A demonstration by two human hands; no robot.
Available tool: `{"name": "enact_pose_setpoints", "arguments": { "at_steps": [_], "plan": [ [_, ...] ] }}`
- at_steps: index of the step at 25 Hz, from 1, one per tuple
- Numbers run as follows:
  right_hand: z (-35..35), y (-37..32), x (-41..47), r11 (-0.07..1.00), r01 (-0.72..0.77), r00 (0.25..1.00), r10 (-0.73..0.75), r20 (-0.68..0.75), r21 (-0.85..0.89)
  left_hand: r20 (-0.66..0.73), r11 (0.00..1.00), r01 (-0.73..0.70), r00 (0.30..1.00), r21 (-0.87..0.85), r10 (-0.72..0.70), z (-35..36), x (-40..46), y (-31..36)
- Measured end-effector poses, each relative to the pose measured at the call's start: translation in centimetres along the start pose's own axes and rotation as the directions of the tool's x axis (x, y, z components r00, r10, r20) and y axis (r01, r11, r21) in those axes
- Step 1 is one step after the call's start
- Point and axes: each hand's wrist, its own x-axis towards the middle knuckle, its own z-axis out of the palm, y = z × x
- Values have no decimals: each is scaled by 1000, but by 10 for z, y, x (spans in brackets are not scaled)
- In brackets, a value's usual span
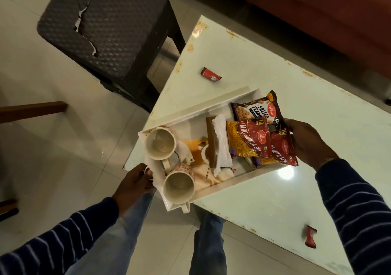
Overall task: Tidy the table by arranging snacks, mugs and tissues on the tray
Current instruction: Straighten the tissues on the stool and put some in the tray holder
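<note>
A white tray [213,110] lies askew on the pale table [264,67], its near corner past the table's edge. Two cream mugs stand at its left end: one farther [160,143], one nearer [179,187]. In the middle lie tissues [221,139] beside a brown holder. Snack packets cover the right end: salted peanuts [257,108] and two red bhujia sev packets [248,140]. My right hand [306,141] grips the right-hand packet [282,147] at the tray's right end. My left hand [133,182] grips the tray's left rim by the mugs.
Two small red wrappers lie on the table, one beyond the tray [211,74], one near the front right edge [310,236]. A cracked dark plastic stool [105,27] stands left of the table. An orange-brown sofa [317,4] runs behind it.
</note>
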Motion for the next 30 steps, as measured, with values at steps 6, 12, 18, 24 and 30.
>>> {"name": "enact_pose_setpoints", "arguments": {
  "at_steps": [6, 12, 18, 24, 30],
  "plan": [
    [-15, 22, -20, 988, -20, 998, 29, -59, 155, 31, 994, -79, 997, 75, 77, -4, 5, 28],
    [-62, 49, -59, 894, -7, 978, 100, -183, 447, 76, 948, -198, 980, 248, 184, 20, 20, 87],
    [-122, 94, -87, 789, 11, 951, 183, -251, 614, 211, 876, -308, 947, 371, 244, 80, 42, 136],
    [-170, 136, -95, 708, 44, 934, 221, -281, 705, 250, 849, -313, 942, 425, 223, 153, 62, 152],
    [-199, 165, -81, 683, 47, 921, 252, -296, 729, 226, 833, -304, 949, 463, 221, 201, 75, 154]
  ]
}}
